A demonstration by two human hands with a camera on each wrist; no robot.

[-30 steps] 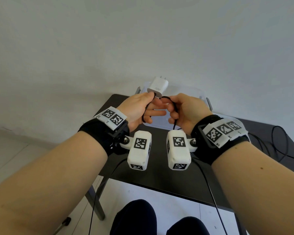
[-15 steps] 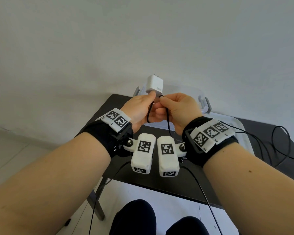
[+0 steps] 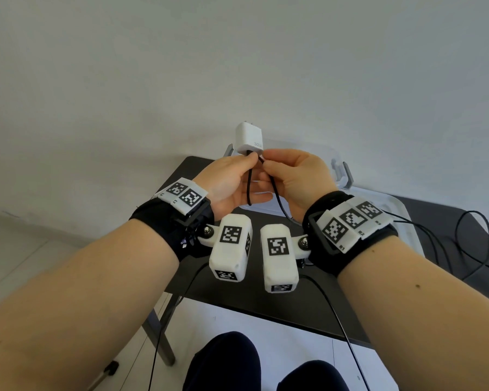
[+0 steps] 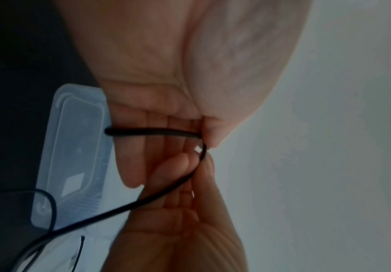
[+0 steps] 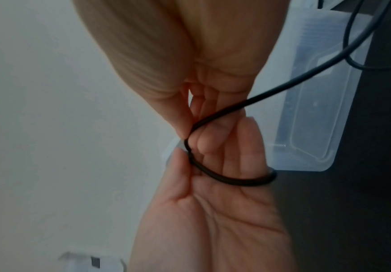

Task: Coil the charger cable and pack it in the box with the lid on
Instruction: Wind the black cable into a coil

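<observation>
Pinching the black charger cable [image 3: 275, 193] just under the white charger plug [image 3: 249, 138], both hands are raised together above the near part of the dark counter [image 3: 266, 303]. The left hand [image 3: 232, 183] has its thumb and forefinger closed on the cable right where it leaves the plug; its other fingers lie loosely extended beneath. The right hand [image 3: 297, 179] meets it fingertip to fingertip, its own thumb and forefinger nipped on the same stretch of cable. So each grip is narrow and holds the cable.

The plug stands above the 2 grips with its long axis roughly upright, prongs pointing up and away from the person, cable socket facing down toward the fingers. From the pinch a short loop of cable hangs down across the left palm, shown in the right wrist view as a curve [image 5: 225, 176] running from the fingertips round the left fingers. A 2nd strand drops past the right palm and trails off to the person's right, where more slack lies looped on the counter [image 3: 474, 244].

Behind and below the hands sits the clear plastic box [image 3: 342, 170], on the counter near the wall. Its clear lid [image 3: 398, 221] lies just right of it, partly under the right wrist. In the left wrist view the translucent plastic [image 4: 78, 147] shows beyond the fingers, with the cable [image 4: 152, 131] crossing them.
</observation>
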